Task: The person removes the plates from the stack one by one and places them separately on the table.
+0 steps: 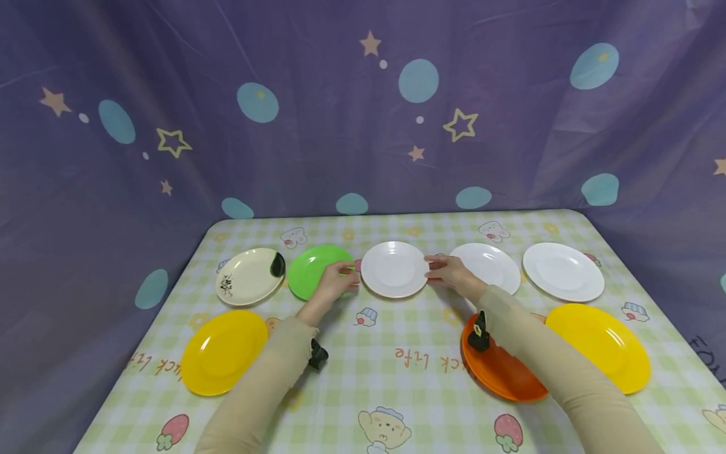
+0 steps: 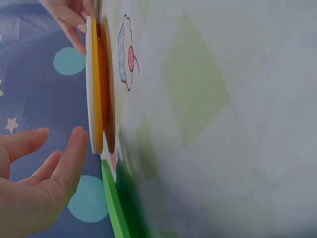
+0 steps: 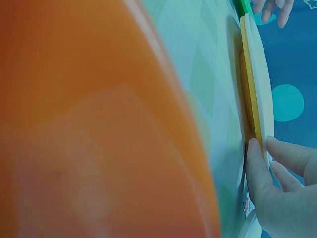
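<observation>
A white plate [image 1: 394, 270] lies at the back middle, and the wrist views show a yellow plate [image 2: 98, 94] directly beneath it. My right hand [image 1: 450, 272] pinches the right edge of this stack; in the right wrist view, fingers [image 3: 255, 166] lie on both sides of the rim. On the left, my left hand [image 1: 336, 282] is over the green plate [image 1: 311, 268]. Its fingers [image 2: 69, 158] are spread and relaxed, close to the stack's left edge, with nothing held. The right forearm passes above an orange plate [image 1: 501, 369].
Two more white plates [image 1: 493, 268] [image 1: 563, 271] stand at the back right. A cream patterned plate [image 1: 249, 277] is at the back left. Yellow plates [image 1: 224, 353] [image 1: 601, 347] lie at both sides. A checked cloth [image 1: 363, 378] covers the table; a purple curtain [image 1: 340, 126] hangs behind.
</observation>
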`<state>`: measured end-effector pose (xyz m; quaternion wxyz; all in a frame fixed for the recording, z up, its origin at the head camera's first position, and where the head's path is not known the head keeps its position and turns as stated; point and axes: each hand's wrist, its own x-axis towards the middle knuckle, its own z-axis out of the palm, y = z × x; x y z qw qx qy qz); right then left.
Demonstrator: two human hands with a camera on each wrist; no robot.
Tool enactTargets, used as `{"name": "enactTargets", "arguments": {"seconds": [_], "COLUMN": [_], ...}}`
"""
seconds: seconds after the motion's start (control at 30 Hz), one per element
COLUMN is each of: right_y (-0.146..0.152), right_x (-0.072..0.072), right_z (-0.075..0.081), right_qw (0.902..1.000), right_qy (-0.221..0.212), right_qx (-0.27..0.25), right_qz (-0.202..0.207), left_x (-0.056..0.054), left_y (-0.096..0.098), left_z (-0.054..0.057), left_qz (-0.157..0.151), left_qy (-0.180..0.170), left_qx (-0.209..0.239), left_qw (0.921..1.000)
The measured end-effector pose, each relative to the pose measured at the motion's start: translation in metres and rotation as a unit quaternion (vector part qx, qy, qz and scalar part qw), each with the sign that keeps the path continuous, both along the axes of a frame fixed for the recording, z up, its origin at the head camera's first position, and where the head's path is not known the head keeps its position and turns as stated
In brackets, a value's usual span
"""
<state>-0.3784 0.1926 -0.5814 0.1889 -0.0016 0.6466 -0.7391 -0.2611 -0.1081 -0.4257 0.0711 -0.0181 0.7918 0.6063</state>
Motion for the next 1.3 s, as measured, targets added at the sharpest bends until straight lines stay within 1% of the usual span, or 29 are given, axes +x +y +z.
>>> {"name": "enactTargets", "arguments": {"seconds": [0.03, 0.07, 0.13, 0.17, 0.2, 0.23, 0.3, 0.33, 0.43, 0.47, 0.53, 0.57, 0.67, 0.77, 0.87, 0.93, 1.1, 1.13, 1.17, 1.2, 1.27, 1.3], "right_y": [0.001, 0.001, -0.002, -0.006, -0.009, -0.01, -0.016, -0.015, -0.022, -0.028, -0.034, -0.039, -0.042, -0.044, -0.046, -0.045, -0.042, -0.038, -0.037, -0.037, -0.037, -0.037], "right_x": [-0.004, -0.004, 0.002, 0.009, 0.015, 0.018, 0.031, 0.032, 0.051, 0.062, 0.072, 0.082, 0.093, 0.1, 0.103, 0.102, 0.094, 0.086, 0.085, 0.084, 0.084, 0.085], "right_z": [-0.005, -0.005, 0.005, 0.016, 0.026, 0.029, 0.049, 0.049, 0.076, 0.093, 0.109, 0.124, 0.141, 0.153, 0.158, 0.156, 0.141, 0.129, 0.126, 0.124, 0.123, 0.124], "right_qw": [1.0, 1.0, 0.9999, 0.9995, 0.9992, 0.9995, 0.9989, 0.9996, 0.9992, 0.9979, 0.9967, 0.9943, 0.9947, 0.9954, 0.9944, 0.994, 0.9937, 0.9961, 0.9962, 0.9961, 0.9962, 0.9963], "right_qy": [0.003, 0.001, -0.002, -0.014, -0.016, -0.008, -0.017, -0.005, -0.002, -0.01, -0.007, -0.018, -0.02, -0.032, -0.04, -0.038, -0.029, -0.016, -0.012, -0.011, -0.01, -0.011], "right_qx": [-0.003, 0.001, 0.008, 0.024, 0.032, 0.028, 0.04, 0.025, 0.037, 0.061, 0.078, 0.102, 0.098, 0.088, 0.095, 0.1, 0.105, 0.084, 0.084, 0.085, 0.084, 0.083], "right_qz": [-0.002, -0.004, -0.006, -0.016, -0.017, -0.013, -0.015, -0.009, -0.01, -0.019, -0.021, -0.027, -0.022, -0.02, -0.023, -0.023, -0.028, -0.021, -0.02, -0.02, -0.019, -0.019], "left_x": [0.0, 0.0, -0.002, -0.003, -0.004, -0.004, -0.005, -0.005, -0.007, -0.007, -0.008, -0.009, -0.01, -0.011, -0.014, -0.015, -0.019, -0.02, -0.022, -0.031, -0.042, -0.05], "left_y": [0.002, 0.004, 0.007, 0.008, 0.009, 0.01, 0.011, 0.011, 0.012, 0.013, 0.014, 0.014, 0.015, 0.017, 0.018, 0.018, 0.02, 0.021, 0.02, 0.017, 0.015, 0.013], "left_z": [0.002, 0.002, 0.0, -0.001, -0.002, -0.003, -0.005, -0.005, -0.007, -0.007, -0.008, -0.008, -0.008, -0.01, -0.012, -0.012, -0.011, -0.012, -0.013, -0.028, -0.041, -0.054], "left_qz": [0.005, 0.004, 0.006, 0.007, 0.008, 0.01, 0.013, 0.015, 0.019, 0.019, 0.018, 0.018, 0.013, 0.009, 0.007, 0.004, 0.004, 0.006, 0.005, 0.002, 0.0, -0.003], "left_qy": [-0.006, -0.007, -0.004, -0.002, -0.002, -0.001, 0.003, 0.001, 0.002, 0.001, -0.002, -0.003, -0.007, -0.003, 0.008, 0.017, 0.024, 0.019, 0.026, 0.047, 0.043, 0.06], "left_qx": [-0.003, -0.008, -0.018, -0.027, -0.032, -0.04, -0.055, -0.061, -0.077, -0.08, -0.086, -0.089, -0.092, -0.101, -0.126, -0.146, -0.182, -0.186, -0.187, -0.176, -0.174, -0.169], "left_qw": [1.0, 0.9999, 0.9998, 0.9996, 0.9994, 0.9991, 0.9984, 0.998, 0.9969, 0.9966, 0.9962, 0.9959, 0.9956, 0.9948, 0.992, 0.9891, 0.983, 0.9824, 0.9821, 0.9833, 0.9837, 0.9838]}}
